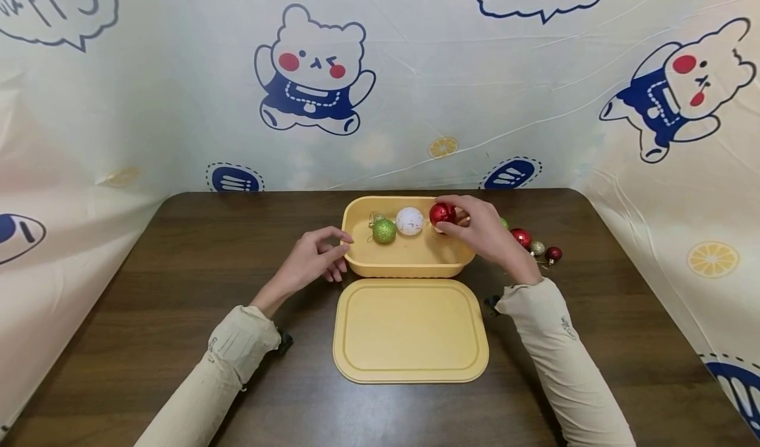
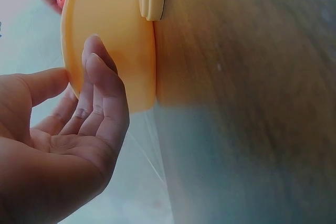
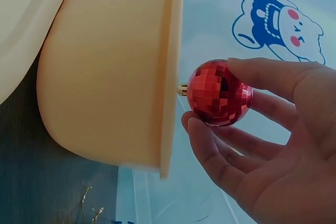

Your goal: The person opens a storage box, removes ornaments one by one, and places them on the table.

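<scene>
A shiny red faceted Christmas ball with a gold cap is pinched between the thumb and fingers of my right hand, above the right end of a yellow plastic box. My left hand is at the box's left end, its loosely bent fingers against the rim and outer wall; in the left wrist view the thumb touches the rim. Inside the box lie a white ball, a glittery green ball and a small pale gold-green ball, partly hidden.
A yellow lid lies flat in front of the box on the dark wooden table. To the right of the box are another red ball, a small gold ball, a dark red ball and a partly hidden green ball. A printed cloth hangs behind.
</scene>
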